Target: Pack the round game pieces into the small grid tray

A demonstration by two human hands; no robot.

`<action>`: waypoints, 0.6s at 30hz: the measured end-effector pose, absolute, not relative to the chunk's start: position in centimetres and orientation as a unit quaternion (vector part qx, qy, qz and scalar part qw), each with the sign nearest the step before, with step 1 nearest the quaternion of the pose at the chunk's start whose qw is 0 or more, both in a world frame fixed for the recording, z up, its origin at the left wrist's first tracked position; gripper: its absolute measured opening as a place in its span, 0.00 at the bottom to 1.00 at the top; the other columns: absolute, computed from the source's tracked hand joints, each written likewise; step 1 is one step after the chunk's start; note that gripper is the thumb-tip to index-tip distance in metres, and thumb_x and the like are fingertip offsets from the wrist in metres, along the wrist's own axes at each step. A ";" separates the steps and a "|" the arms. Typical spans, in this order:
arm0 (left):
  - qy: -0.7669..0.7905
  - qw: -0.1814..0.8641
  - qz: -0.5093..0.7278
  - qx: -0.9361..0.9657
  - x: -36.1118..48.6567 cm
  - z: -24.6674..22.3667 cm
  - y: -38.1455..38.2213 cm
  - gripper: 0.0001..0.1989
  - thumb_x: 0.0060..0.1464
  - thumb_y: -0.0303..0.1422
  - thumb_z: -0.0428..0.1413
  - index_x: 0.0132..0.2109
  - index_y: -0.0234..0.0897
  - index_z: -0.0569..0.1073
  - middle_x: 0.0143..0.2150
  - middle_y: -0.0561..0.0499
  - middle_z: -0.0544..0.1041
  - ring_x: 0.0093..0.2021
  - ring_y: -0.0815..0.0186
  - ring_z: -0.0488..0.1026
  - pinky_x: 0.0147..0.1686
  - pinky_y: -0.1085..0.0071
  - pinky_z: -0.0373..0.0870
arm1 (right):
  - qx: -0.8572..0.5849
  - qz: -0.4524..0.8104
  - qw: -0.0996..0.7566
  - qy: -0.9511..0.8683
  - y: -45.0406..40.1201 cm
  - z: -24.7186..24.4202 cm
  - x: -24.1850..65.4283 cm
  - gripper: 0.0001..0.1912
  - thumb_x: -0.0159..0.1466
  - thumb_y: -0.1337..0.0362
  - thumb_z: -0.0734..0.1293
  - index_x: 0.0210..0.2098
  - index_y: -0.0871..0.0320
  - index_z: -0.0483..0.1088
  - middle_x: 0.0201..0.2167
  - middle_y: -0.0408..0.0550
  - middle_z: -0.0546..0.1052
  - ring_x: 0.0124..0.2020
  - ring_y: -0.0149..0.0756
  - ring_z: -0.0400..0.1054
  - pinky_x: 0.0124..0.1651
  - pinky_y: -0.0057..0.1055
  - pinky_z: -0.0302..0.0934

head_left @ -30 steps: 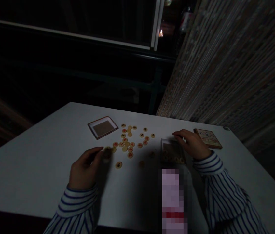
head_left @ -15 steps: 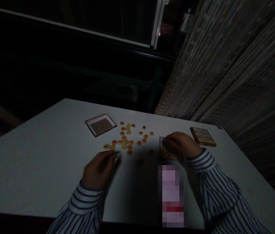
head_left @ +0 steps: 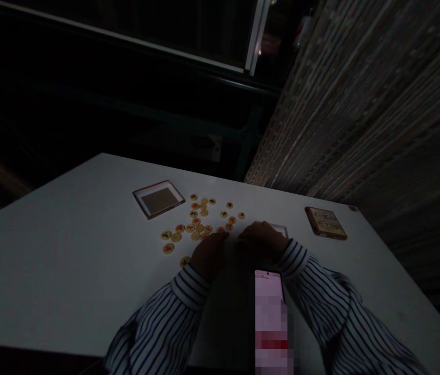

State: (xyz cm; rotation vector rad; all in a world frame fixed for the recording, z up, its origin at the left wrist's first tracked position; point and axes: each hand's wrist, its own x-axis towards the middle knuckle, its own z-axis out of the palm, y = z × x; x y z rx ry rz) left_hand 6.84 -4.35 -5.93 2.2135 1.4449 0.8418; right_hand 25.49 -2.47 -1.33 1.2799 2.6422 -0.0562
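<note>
Several round wooden pieces (head_left: pixel 199 228) with red or black characters lie scattered mid-table, some face down. My left hand (head_left: pixel 210 254) is at their near right edge, its fingers curled and partly in shadow; what they hold, if anything, is hidden. Just to the right, my right hand (head_left: pixel 261 239) is low over the near left part of a small open box (head_left: pixel 282 228) and hides most of it. Its fingertips are dark and point toward my left hand, with a small gap between the hands.
An open box lid or tray (head_left: pixel 159 199) lies at the back left of the white table (head_left: pixel 67 260). A closed patterned box (head_left: pixel 326 222) rests at the right. A lit phone (head_left: pixel 269 312) lies near the front edge. A bead-like curtain (head_left: pixel 340 114) hangs behind the table.
My left hand has moved right, toward the middle. My right hand has shifted left across the small box. A red-marked piece now shows at the left of the group, where my left hand was.
</note>
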 end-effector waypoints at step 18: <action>0.560 0.311 0.321 0.698 8.3 -4.5 -5.3 0.16 0.54 0.33 0.43 0.46 0.35 0.69 0.44 0.44 0.74 0.44 0.62 0.71 0.44 0.66 0.67 | 0.439 -0.062 -0.046 0.895 -3.1 -1.5 26.1 0.07 0.56 0.66 0.63 0.35 0.57 0.69 0.32 0.47 0.74 0.35 0.33 0.67 0.39 0.31 0.55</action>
